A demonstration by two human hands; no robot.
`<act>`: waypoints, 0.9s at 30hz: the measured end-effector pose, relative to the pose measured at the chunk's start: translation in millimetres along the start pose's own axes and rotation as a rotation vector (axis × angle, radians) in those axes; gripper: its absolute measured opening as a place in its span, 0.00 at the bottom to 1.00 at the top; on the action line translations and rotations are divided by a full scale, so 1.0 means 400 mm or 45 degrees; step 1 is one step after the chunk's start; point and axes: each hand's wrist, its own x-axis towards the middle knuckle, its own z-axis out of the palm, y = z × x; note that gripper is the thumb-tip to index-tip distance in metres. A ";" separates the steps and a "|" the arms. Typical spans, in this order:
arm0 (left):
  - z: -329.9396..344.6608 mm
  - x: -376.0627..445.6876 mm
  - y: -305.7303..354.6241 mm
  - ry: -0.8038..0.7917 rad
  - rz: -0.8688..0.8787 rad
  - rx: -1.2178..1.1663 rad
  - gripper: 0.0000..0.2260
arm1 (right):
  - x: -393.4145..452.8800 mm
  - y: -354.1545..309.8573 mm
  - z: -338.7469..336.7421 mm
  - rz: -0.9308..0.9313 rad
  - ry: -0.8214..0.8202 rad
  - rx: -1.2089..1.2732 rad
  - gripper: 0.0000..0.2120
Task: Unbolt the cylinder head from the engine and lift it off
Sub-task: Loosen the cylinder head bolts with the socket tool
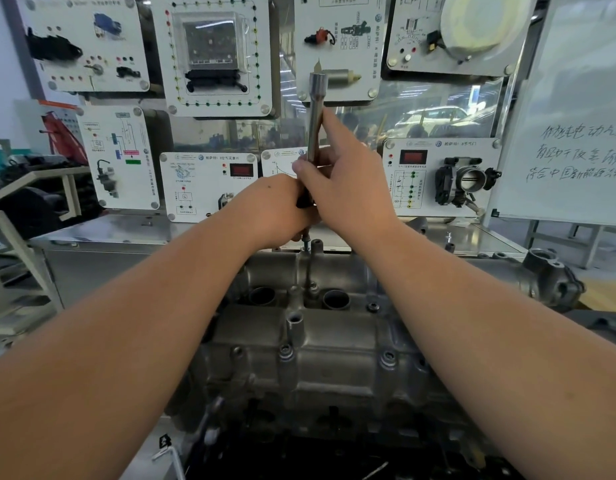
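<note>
Both hands are bunched up on one tool over the far side of the cylinder head (320, 344), so this looks like the unbolting step, nowhere near the lift yet. The right hand (348, 188) has its fingers curled round the shaft of a long steel wrench handle (315, 116) that sticks up and slightly away, index finger lying along it. The left hand (275, 209) is wrapped round the dark lower end of the same tool, right against the right hand. Below them a thin extension bar (307, 268) drops into a recess at the far edge of the head, presumably onto a bolt I can't actually see.

Several bolts (388, 356) still sit in their bosses on the near side, so my guess is there's plenty left to undo. Next move probably needs the bar kept straight in the recess while the handle gets swung, otherwise the bit could slip.

The head sits on the engine, centre, on a metal worktop (102, 237). Behind it is a wall of training display panels (213, 53), a throttle body (466, 181) mounted on one at right, and a whiteboard (576, 116) with handwriting at far right.
</note>
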 end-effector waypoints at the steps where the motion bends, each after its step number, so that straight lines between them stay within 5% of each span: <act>1: -0.001 -0.001 0.000 0.009 -0.005 -0.019 0.10 | 0.000 -0.001 0.000 -0.003 0.006 -0.005 0.30; 15: 0.003 -0.001 0.000 0.019 0.044 -0.015 0.09 | 0.012 0.007 -0.002 0.035 0.021 0.035 0.20; 27: 0.001 -0.007 0.002 -0.006 0.040 -0.066 0.09 | 0.010 0.004 -0.002 0.006 -0.020 0.046 0.27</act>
